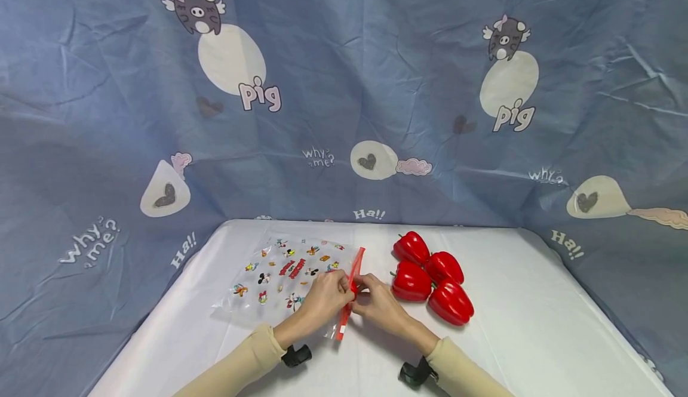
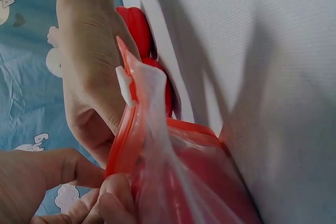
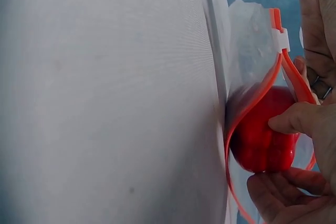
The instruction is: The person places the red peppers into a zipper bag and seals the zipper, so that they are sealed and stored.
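Note:
A clear zip bag (image 1: pixel 269 268) with cartoon prints lies on the table, its red zip edge (image 1: pixel 357 259) facing right. My left hand (image 1: pixel 324 297) pinches that edge, also seen close up in the left wrist view. In the right wrist view the bag's mouth gapes around a red bell pepper (image 3: pixel 262 140). My right hand (image 1: pixel 380 304) holds this pepper between thumb and fingers at the opening. A white slider (image 3: pixel 282 40) sits at one end of the zip. My hands largely cover the pepper in the head view.
Several more red bell peppers (image 1: pixel 450 302) lie clustered just right of my right hand. White cloth covers the table (image 1: pixel 537 325). A blue printed curtain (image 1: pixel 333 116) hangs behind it and along the sides.

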Tool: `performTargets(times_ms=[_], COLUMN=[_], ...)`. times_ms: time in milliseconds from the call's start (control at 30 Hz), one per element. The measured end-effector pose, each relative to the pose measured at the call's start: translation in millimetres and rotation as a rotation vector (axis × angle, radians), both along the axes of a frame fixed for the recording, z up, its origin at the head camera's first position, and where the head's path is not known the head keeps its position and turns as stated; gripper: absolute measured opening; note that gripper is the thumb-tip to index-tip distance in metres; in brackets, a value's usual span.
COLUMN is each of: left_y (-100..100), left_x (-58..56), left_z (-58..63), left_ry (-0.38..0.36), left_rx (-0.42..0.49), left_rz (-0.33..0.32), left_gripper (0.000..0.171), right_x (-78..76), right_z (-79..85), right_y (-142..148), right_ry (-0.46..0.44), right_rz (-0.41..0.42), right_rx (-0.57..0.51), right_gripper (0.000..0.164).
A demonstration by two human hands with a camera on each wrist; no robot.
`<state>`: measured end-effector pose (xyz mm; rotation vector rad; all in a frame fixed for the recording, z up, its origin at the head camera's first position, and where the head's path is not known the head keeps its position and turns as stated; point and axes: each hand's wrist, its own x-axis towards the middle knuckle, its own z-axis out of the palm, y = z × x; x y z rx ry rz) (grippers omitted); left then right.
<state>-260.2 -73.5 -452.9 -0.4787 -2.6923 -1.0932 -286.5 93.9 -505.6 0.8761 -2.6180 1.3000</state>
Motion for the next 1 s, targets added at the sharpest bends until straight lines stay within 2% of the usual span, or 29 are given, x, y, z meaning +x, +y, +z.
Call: performTargets(times_ms=[300, 500, 1000], left_y=[0, 0, -1], left_x=[-0.6, -0.2, 0.4], left_z=[-1.1, -1.5, -0.1], left_ry=[0.043, 0.014, 0.021], left_rx=[-0.02, -0.003, -0.002], left_rz=[0.002, 0.004, 0.014], left_gripper=[0.011, 0.011, 0.011], right_x=[-0.8, -2.8, -4.2], right_z=[-0.6, -2.0, -5.3], right_y=[-7, -11, -11], right_ry=[-0.028, 0.003, -0.028], right_rz=[0.03, 0.03, 0.019], right_rx=[-0.041, -0.037, -0.032], right_gripper=[0.036, 0.03, 0.032])
